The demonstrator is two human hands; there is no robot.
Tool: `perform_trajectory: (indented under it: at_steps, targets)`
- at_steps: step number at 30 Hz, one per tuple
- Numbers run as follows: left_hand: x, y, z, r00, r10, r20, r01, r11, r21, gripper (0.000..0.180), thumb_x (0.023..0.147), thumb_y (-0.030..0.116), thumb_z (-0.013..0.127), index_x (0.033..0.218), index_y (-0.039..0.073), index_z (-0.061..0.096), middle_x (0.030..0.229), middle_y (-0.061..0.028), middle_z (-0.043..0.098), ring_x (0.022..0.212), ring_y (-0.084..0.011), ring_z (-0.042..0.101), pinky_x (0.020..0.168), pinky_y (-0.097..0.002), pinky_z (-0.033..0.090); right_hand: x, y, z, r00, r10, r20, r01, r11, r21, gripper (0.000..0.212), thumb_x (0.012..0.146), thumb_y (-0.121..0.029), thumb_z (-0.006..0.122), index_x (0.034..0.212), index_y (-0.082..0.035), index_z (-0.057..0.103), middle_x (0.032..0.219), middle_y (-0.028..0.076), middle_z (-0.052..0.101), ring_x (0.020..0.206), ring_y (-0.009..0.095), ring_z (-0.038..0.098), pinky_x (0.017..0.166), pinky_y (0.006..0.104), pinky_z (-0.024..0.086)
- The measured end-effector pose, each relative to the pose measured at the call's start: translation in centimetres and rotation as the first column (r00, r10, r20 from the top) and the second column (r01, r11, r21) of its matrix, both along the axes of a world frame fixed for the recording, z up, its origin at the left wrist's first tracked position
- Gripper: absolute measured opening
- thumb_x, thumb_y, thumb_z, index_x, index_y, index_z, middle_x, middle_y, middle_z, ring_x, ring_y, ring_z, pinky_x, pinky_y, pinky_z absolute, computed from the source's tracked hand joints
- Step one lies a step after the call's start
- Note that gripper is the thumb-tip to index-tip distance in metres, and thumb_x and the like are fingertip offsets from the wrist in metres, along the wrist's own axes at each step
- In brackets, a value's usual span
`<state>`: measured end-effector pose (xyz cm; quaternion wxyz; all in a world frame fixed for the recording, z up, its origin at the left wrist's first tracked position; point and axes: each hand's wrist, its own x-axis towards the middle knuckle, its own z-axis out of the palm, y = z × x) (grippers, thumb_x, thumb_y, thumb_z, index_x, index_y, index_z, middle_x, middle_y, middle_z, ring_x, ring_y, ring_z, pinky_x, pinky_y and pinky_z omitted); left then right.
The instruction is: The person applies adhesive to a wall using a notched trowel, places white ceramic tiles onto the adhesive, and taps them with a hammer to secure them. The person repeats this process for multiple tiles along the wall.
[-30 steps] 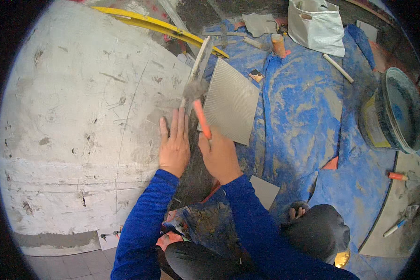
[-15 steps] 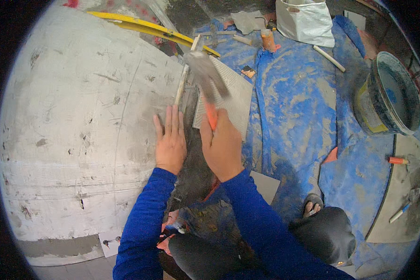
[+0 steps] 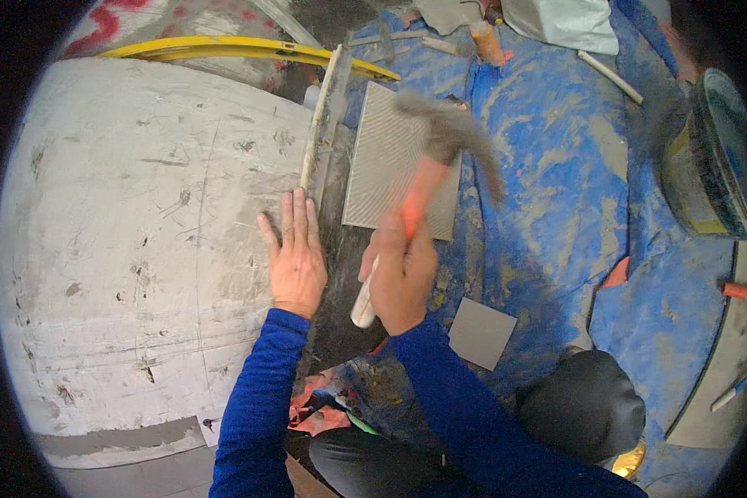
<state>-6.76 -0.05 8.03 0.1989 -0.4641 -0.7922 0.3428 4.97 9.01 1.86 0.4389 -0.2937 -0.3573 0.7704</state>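
Observation:
My left hand [image 3: 298,270] lies flat with fingers stretched out on the right edge of a big pale, scuffed slab [image 3: 133,207]. Its fingertips are by the lower end of a thin, light strip [image 3: 318,133] that runs along that edge. In my right hand [image 3: 402,278] is a claw hammer [image 3: 426,189], gripped round its orange and white handle. The hammer's head is smeared by motion and hangs over a grey tile [image 3: 375,166] with a ridged face, just right of the strip. I cannot see the hammer touching anything.
A blue, mortar-stained sheet [image 3: 548,216] covers the floor at right. On it are a small square tile [image 3: 483,334], a dark bucket [image 3: 682,178], a white sack [image 3: 564,23] and a pale stick [image 3: 610,77]. A yellow level [image 3: 224,45] lies beyond the slab.
The hammer has swung right, away from the strip, and its head now tilts toward the right. My left hand stays flat on the slab edge. The whole view has shifted slightly.

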Motion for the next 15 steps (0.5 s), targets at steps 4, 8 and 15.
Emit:
perform_trajectory:
  at_steps: [4,8,15]
  targets:
    - [-0.2,-0.2,-0.2,0.999,-0.017,-0.039,0.016,1.000,-0.019,0.069,0.095,0.017,0.052,0.160,-0.004,0.037,0.173,-0.0167,0.027,0.162,-0.0320,0.021,0.129,-0.0671,0.011,-1.0,-0.4,-0.6,0.973,-0.228,0.029,0.222,0.967,0.125,0.032,0.113,-0.026,0.050,0.090,-0.003,0.054,0.062,0.003,0.054,0.047,0.015,0.054,0.044,0.0311,0.043]
    - [0.2,-0.2,0.1,0.997,0.002,-0.082,-0.009,0.997,-0.082,0.067,0.097,0.019,0.052,0.159,-0.003,0.040,0.173,-0.0161,0.027,0.162,-0.0320,0.019,0.129,-0.0673,0.011,-1.7,2.5,-0.5,0.930,0.158,0.331,-0.164,0.986,-0.010,0.034,0.109,-0.028,0.055,0.090,0.000,0.059,0.062,0.014,0.058,0.060,0.035,0.062,0.062,0.0466,0.049]
    - [0.2,0.2,0.2,0.995,-0.014,-0.101,0.006,0.997,-0.076,0.064,0.098,0.020,0.052,0.157,-0.003,0.043,0.172,-0.0171,0.028,0.162,-0.0333,0.021,0.128,-0.0675,0.012,3.9,6.0,3.1,0.989,-0.127,-0.078,0.120,0.989,-0.087,0.030,0.113,-0.028,0.048,0.093,-0.006,0.053,0.065,0.006,0.057,0.047,0.017,0.058,0.045,0.0333,0.046]
